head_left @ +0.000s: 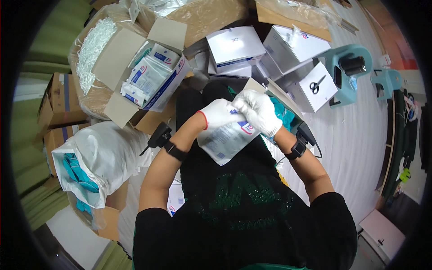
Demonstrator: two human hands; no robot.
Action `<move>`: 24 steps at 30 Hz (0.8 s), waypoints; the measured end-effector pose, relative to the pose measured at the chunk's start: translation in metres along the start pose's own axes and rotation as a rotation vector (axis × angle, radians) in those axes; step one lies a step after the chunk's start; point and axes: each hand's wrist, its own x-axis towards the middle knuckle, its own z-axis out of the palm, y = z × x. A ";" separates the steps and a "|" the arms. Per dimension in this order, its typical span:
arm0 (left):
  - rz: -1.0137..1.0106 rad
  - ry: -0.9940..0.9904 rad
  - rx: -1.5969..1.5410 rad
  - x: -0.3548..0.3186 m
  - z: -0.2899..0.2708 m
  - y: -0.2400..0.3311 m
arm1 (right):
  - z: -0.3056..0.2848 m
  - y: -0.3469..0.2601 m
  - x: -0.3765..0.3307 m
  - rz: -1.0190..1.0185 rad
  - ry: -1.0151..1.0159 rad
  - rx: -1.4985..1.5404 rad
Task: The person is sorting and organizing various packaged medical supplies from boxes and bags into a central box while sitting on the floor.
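Note:
A flat, clear plastic packet (225, 143) with blue and red print hangs over my lap. My left hand (219, 114), in a white glove with a red cuff edge, is closed on its upper left edge. Close beside it, my right hand (258, 110), also white-gloved, grips the upper right edge with bent fingers. The two hands nearly meet at the packet's top, so the fingertips and that edge are partly hidden. Just beyond the right hand, teal items (281, 112) show in an open box.
At the far left stands an open carton (168, 96) of similar packets. A white sack (101, 155) holds teal items. White boxes (236, 47) are stacked ahead; black scissors (317, 84) lie on another box. Teal stools (346, 58) stand at the right, one bearing a dark cylinder (353, 65).

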 end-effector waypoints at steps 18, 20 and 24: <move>0.337 0.988 0.453 -0.009 0.069 0.043 | -0.007 0.134 0.014 0.766 0.593 1.222; 0.294 1.037 0.243 -0.010 0.072 0.042 | -0.014 0.129 0.013 0.719 0.737 1.453; 0.288 0.967 0.098 0.003 0.086 0.047 | -0.038 0.127 -0.009 0.650 1.045 1.376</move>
